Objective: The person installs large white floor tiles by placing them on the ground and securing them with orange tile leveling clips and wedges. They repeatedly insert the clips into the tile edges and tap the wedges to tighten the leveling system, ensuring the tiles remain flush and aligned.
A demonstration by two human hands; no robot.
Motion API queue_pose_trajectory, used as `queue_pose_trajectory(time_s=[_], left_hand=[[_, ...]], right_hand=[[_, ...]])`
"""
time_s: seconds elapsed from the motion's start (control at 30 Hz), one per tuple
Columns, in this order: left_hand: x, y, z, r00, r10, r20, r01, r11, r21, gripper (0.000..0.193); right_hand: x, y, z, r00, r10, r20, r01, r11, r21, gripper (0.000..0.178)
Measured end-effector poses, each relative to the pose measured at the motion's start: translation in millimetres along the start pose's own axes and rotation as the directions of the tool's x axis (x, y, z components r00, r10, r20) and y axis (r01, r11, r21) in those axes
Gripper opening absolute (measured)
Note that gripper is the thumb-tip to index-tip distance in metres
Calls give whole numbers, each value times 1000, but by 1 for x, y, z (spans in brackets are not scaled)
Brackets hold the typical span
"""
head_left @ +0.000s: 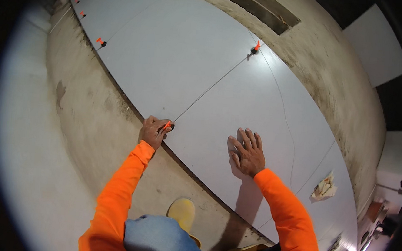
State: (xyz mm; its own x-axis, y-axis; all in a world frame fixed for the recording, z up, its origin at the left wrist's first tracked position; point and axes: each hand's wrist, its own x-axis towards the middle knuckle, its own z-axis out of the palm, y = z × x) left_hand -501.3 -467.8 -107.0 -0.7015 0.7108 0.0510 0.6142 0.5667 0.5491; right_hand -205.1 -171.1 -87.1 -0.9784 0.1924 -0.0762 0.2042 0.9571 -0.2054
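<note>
My left hand [152, 131] is closed around an orange-handled tile leveler [167, 125] at the near end of a joint between two large grey tiles. The leveler's dark base shows just beyond my fingers. My right hand [249, 153] is spread with nothing in it, over the face of the right-hand tile [216, 168]. Whether its fingertips press on the surface I cannot tell. A second leveler [255, 48] stands upright at the far end of the same joint. More orange levelers, such as one at the left edge [101, 42], sit along the tiled strip.
Bare, rough screed [95, 99] borders the tiles, with a rectangular recess [260, 9] beyond them. A crumpled paper [325, 187] and a thin string [284, 103] lie on the tiles. Tools and small items are at the lower right. My yellow boots [182, 213] stand near the edge.
</note>
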Motion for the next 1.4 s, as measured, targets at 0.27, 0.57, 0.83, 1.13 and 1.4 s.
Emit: queue_pose_trajectory(time_s=[0.27,0.57,0.83,1.13,1.4], left_hand=[[-94,-141,-62,773,-255,-581,555,714,426,57],[-137,-190,-80,608,-528,-593,771,570,284,60],[-130,-179,-97,552,-670,-496,824,529,203,66],[-132,-181,-103,545,-693,-472,812,575,95,62],[-134,-184,-100,546,-670,-503,804,587,90,62]], right_hand=[[62,-57,-27,970,164,-180,-142,981,130,24],[213,-201,-64,888,-95,449,67,995,79,44],[234,-205,-38,770,-315,555,381,925,-4,23],[239,-226,-26,809,-16,587,115,985,-132,23],[260,-217,-9,711,189,678,-12,966,-257,37]])
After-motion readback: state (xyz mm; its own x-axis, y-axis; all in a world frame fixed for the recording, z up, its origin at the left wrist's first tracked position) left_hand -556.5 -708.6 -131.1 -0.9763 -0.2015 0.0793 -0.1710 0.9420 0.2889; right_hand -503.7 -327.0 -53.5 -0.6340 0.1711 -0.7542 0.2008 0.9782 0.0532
